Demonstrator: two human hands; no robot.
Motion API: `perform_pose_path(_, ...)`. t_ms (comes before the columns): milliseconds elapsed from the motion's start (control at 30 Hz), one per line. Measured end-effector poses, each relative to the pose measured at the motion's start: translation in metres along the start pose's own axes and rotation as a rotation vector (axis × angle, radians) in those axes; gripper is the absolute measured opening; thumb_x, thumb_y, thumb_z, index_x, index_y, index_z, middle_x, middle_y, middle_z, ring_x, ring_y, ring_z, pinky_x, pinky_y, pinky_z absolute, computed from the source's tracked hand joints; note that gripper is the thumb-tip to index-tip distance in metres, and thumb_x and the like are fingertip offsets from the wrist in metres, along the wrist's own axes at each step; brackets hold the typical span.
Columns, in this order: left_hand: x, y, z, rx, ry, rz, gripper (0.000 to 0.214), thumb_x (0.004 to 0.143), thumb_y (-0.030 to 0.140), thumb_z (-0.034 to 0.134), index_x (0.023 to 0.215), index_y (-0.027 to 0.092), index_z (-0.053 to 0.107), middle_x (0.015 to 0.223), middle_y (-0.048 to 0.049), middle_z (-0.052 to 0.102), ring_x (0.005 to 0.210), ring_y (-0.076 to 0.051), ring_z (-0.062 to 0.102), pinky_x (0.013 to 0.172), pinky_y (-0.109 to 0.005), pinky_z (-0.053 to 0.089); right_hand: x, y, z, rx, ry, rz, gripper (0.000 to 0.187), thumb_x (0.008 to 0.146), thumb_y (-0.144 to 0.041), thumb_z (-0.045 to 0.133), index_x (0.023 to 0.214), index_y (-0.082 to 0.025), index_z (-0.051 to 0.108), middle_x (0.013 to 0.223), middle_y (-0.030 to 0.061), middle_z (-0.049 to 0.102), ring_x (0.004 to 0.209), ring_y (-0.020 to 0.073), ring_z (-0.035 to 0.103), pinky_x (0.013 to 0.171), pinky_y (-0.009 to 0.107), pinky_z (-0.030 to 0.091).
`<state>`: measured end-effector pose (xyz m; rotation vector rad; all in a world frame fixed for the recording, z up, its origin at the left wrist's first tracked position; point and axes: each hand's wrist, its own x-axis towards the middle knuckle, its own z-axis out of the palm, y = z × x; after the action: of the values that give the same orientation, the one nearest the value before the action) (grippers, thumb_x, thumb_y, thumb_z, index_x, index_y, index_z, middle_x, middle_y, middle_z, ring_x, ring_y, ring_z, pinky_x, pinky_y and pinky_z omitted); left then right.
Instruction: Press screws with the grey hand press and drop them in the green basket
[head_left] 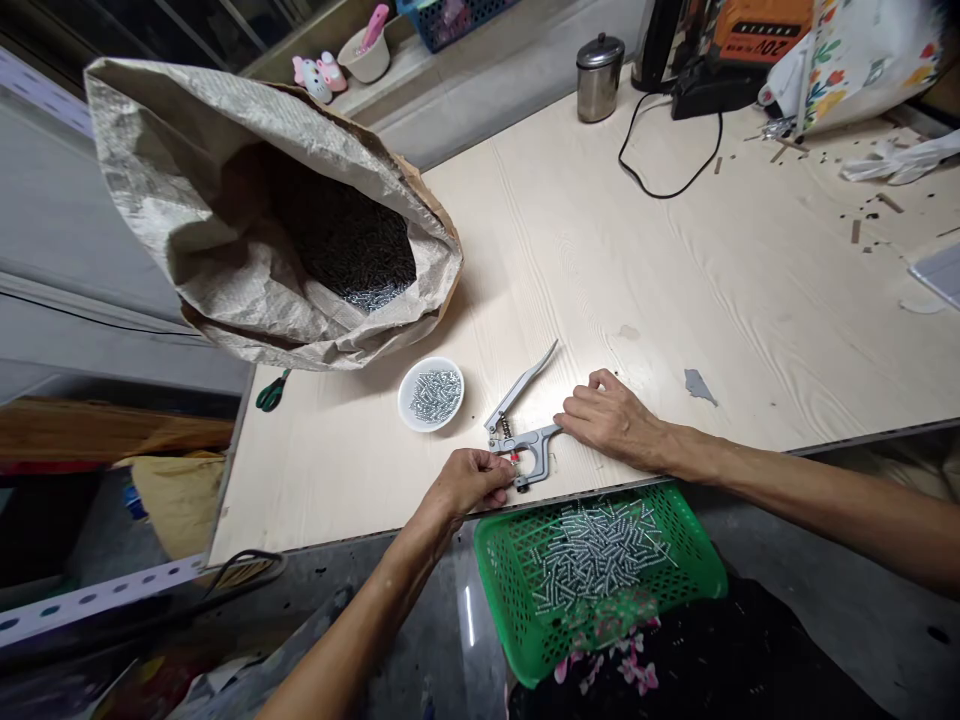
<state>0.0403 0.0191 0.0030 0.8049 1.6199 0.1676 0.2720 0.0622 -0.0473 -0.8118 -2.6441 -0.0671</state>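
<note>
A grey hand press tool point(523, 420) lies on the pale wooden table point(645, 270) near its front edge, its upper lever raised. My left hand point(471, 482) is pinched closed at the tool's jaw, where a small red part shows; what the fingers hold is too small to name. My right hand point(609, 417) rests on the table with its fingers curled around the end of the tool's lower handle. A white bowl point(430, 393) of small metal parts sits just left of the tool. On my lap below the table edge sits a green plastic basket point(600, 575) holding many small metal pieces.
A large open woven sack point(247, 215) of small metal parts stands at the table's left. Green-handled scissors point(271, 392) lie by the left edge. A steel canister point(599, 78), a black cable point(660, 160), a black device and scattered scraps sit at the back right.
</note>
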Motion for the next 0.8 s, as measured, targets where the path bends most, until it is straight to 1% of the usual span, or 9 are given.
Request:
perform_pose_path(167,-0.003,-0.004,0.003,0.08,-0.046,-0.024,0.032,0.064,0.036,0.074,0.048,0.016,0.055,0.034,0.0051,0.045,0.03,-0.004,0.034,0.035,-0.017,0.021,-0.001,-0.003,-0.001,0.062,-0.043,0.02,0.031,0.096,-0.01,0.033,0.078,-0.019,0.058,0.073,0.0007,0.057,0.071,0.0154,0.04,0.071,0.035,0.022)
perform_pose_path(300,-0.006,-0.007,0.007,0.047,-0.046,-0.009,0.033,0.063,0.038,0.075,0.047,0.017,0.055,0.039,0.0055,0.046,0.029,-0.003,0.034,0.032,-0.017,0.019,-0.003,-0.006,-0.005,0.079,-0.103,0.03,0.027,0.095,-0.012,0.036,0.08,-0.019,0.058,0.077,0.0024,0.058,0.074,0.017,0.041,0.071,0.035,0.021)
perform_pose_path(433,-0.005,-0.006,0.007,0.041,-0.072,-0.027,0.033,0.064,0.037,0.075,0.048,0.016,0.056,0.04,0.0052,0.047,0.028,-0.003,0.034,0.031,-0.017,0.02,-0.006,-0.008,-0.009,0.068,-0.145,0.024,0.026,0.095,-0.011,0.037,0.081,-0.018,0.058,0.078,0.003,0.059,0.074,0.0174,0.041,0.072,0.035,0.022)
perform_pose_path(567,-0.004,-0.003,0.005,0.053,-0.115,-0.033,0.031,0.064,0.036,0.075,0.048,0.015,0.057,0.042,0.0038,0.051,0.029,-0.003,0.038,0.032,-0.016,0.024,-0.008,-0.009,-0.01,0.085,-0.154,0.053,0.025,0.095,-0.011,0.037,0.082,-0.018,0.057,0.078,0.0024,0.059,0.073,0.0169,0.041,0.071,0.034,0.022)
perform_pose_path(700,-0.006,-0.002,0.008,0.012,-0.097,-0.088,0.03,0.062,0.036,0.077,0.051,0.015,0.058,0.044,0.0031,0.054,0.031,-0.004,0.042,0.033,-0.016,0.03,-0.007,-0.009,-0.01,0.105,-0.151,0.072,0.022,0.094,-0.011,0.041,0.08,-0.018,0.057,0.078,0.002,0.059,0.074,0.0169,0.042,0.071,0.034,0.021)
perform_pose_path(800,-0.007,-0.002,0.01,-0.019,-0.063,-0.126,0.029,0.062,0.037,0.078,0.055,0.015,0.06,0.046,0.0015,0.057,0.034,-0.006,0.047,0.037,-0.017,0.037,-0.005,-0.008,-0.01,0.113,-0.166,0.06,0.019,0.092,-0.011,0.044,0.079,-0.019,0.055,0.079,0.0023,0.058,0.074,0.017,0.042,0.07,0.034,0.021)
